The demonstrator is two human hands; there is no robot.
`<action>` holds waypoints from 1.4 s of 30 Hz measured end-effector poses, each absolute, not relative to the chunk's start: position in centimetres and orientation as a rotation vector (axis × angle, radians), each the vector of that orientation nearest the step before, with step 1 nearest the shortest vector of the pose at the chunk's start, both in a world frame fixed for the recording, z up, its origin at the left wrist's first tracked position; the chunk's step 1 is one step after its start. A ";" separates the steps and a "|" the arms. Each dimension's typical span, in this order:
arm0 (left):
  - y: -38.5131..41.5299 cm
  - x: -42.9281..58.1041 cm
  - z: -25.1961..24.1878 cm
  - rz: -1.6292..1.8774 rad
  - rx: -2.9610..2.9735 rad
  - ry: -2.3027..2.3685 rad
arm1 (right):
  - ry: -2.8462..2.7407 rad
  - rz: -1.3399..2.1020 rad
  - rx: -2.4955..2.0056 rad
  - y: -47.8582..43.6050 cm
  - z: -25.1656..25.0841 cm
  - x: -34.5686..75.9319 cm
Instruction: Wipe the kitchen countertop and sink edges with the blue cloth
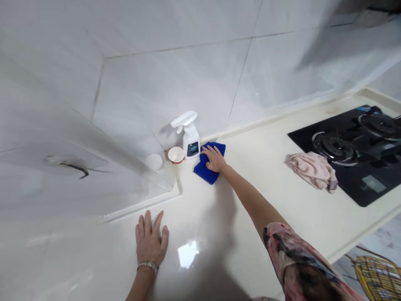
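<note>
My right hand point(214, 159) lies with its fingers stretched out on top of a folded blue cloth point(206, 175), pressing it against the pale countertop close to the wall. Just left of the cloth stands a white spray bottle point(191, 140) with a dark label, upright near the corner. A small bowl point(176, 154), white inside and reddish outside, sits beside the bottle. My left hand point(151, 242) rests palm down on the counter, fingers spread, with nothing in it. A bracelet circles that wrist.
A black gas stove point(360, 179) is set into the counter point(266, 159) at the right. A crumpled pink cloth point(313, 169) lies over its near left edge. Grey wall tiles point(175, 83) rise behind. On the left, a projecting wall carries a bent hook point(77, 168). A yellow woven basket point(379, 276) is at lower right.
</note>
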State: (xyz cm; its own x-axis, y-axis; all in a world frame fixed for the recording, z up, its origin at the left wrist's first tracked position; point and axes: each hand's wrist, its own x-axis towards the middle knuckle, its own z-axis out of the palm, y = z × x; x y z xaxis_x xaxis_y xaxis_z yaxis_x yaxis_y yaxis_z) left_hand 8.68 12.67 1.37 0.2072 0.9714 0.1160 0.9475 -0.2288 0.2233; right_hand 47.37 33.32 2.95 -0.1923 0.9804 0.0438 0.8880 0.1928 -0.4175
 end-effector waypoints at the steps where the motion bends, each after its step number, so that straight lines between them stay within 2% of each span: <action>1: 12.7 8.7 1.5 0.351 2.356 1.889 | -2.167 0.429 -1.773 33.1 3.0 47.2; 6: 12.7 8.9 1.7 0.340 2.356 1.896 | -2.182 0.394 -1.691 27.0 2.9 45.0; 11: 12.5 9.0 1.7 0.338 2.355 1.918 | -2.330 0.502 -1.367 20.9 2.0 43.6; 15: 12.4 9.1 1.7 0.334 2.350 1.921 | -2.404 0.595 -1.229 22.4 2.0 42.9; 22: 12.4 9.2 1.8 0.343 2.334 1.930 | -2.367 0.608 -1.271 27.3 2.0 37.9; 29: 12.3 9.4 1.9 0.367 2.324 1.949 | -2.314 0.635 -1.265 26.8 1.8 36.5; 36: 12.3 9.6 2.1 0.364 2.263 1.931 | -2.288 0.682 -1.268 20.0 2.0 36.7; 42: 12.5 9.8 2.1 0.415 2.229 1.919 | -2.301 0.714 -1.226 7.8 1.4 33.2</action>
State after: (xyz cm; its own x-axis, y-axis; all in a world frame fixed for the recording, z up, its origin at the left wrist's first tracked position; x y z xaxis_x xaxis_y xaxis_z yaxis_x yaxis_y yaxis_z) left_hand 9.79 12.55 2.09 0.1323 0.9863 0.0982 0.9388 -0.1565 0.3069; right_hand 33.18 7.78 1.38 -0.5136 0.8476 0.1333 0.6231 0.4752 -0.6212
